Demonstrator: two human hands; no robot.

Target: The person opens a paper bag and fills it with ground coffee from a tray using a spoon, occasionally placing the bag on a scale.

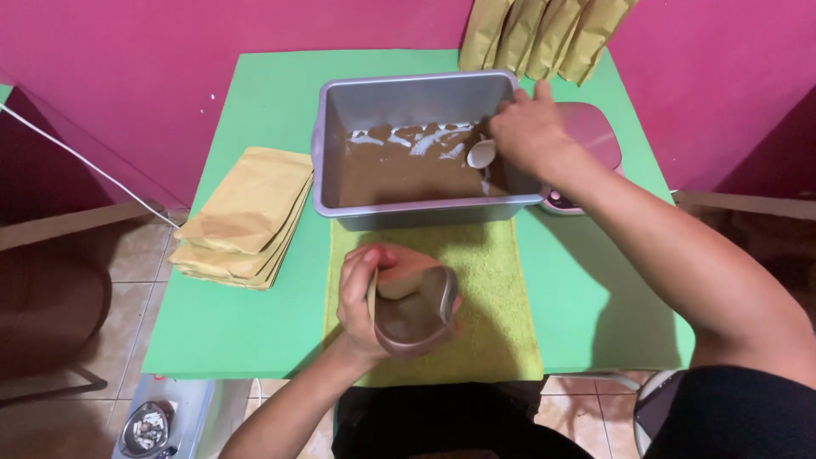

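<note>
My left hand (361, 302) holds a brown paper pouch (416, 310) open, mouth up, over a yellow-green towel (493, 289). Some brown powder shows inside the pouch. My right hand (527, 132) reaches into a grey plastic tub (408, 98) and grips a small white scoop (481, 154). The tub holds brown powder with white streaks along its far side. The scoop's bowl rests just above the powder at the tub's right end.
A stack of flat brown pouches (246, 217) lies on the green table (246, 331) to the left. More pouches (544, 34) lean on the pink wall behind. A pink scale (591, 127) sits right of the tub. A white cable (76, 153) runs at left.
</note>
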